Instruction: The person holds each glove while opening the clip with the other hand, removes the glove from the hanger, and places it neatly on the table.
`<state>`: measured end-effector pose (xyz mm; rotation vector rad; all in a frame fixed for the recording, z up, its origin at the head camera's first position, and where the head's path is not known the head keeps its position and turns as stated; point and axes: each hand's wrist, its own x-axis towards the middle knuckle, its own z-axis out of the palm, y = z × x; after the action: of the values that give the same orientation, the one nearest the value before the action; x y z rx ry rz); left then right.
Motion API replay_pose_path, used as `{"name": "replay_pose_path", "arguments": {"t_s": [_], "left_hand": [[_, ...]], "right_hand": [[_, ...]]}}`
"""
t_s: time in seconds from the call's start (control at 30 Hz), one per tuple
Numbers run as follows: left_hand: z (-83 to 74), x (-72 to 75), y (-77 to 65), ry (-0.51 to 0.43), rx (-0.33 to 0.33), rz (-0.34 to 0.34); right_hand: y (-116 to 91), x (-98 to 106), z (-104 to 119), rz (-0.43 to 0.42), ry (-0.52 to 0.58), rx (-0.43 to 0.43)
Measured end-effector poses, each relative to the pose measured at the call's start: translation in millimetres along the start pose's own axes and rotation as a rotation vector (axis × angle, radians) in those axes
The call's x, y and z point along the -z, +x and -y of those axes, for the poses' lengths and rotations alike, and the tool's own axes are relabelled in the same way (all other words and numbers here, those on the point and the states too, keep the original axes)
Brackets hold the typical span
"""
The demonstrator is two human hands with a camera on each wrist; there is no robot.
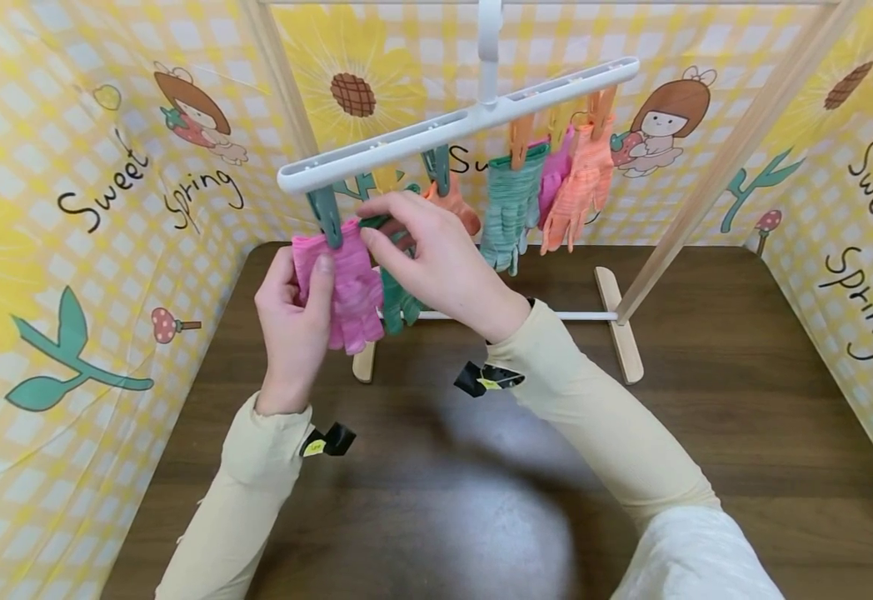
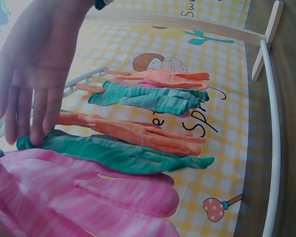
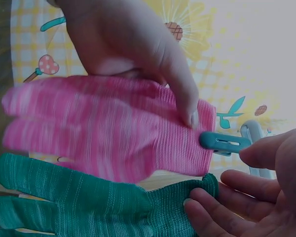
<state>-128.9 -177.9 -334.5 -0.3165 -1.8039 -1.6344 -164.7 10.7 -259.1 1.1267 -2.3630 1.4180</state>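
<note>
In the head view, a pink knit glove (image 1: 354, 287) hung from a dark green clothespin (image 1: 326, 217) under the left end of the white hanger (image 1: 436, 133), its long axis running down from the bar, cuff uppermost. The left hand (image 1: 294, 308), below that end, grasped it near the cuff, thumb in front. The right hand (image 1: 444, 258) was just under the bar, inward of the pink glove, with a green knit glove (image 1: 399, 304) below its fingertips.

In the left wrist view, the green glove lay next to the pink one, further in along the hanger; its cuff was toward the bar, and its fingers pointed away. The right hand's fingers were extended to that cuff.

In the right wrist view, the left thumb pressed the pink cuff beneath the hanger. The right hand, nearer the green glove, was relaxed, fingertips touching its cuff, thumb apart beside the clothespin.
</note>
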Motion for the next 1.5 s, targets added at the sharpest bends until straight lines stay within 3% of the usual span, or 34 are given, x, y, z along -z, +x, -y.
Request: {"name": "replay_pose_path", "arguments": {"t_s": [0.3, 0.53, 0.8, 0.97, 1.33, 1.5], "left_hand": [[-1.0, 2.7, -0.1, -0.027, 0.017, 0.009], [-2.6, 1.9, -1.0, -0.038, 0.024, 0.024], [-4.0, 2.3, -4.0, -0.037, 0.046, 0.028], [-3.5, 3.2, -6.0, -0.039, 0.048, 0.03], [-2.6, 2.6, -7.2, -0.023, 0.036, 0.041], [-4.7, 0.9, -8.5, -0.026, 0.031, 0.043]], "right_hand": [[6, -6, 2, -0.011, -0.075, -0.007], [15, -16, 7, -0.016, 0.08, -0.029], [23, -23, 13, -0.055, 0.263, -0.176], [24, -30, 14, -0.127, 0.375, -0.212], [21, -34, 17, -0.235, 0.442, -0.173], [20, -35, 20, -0.255, 0.485, -0.229]]}}
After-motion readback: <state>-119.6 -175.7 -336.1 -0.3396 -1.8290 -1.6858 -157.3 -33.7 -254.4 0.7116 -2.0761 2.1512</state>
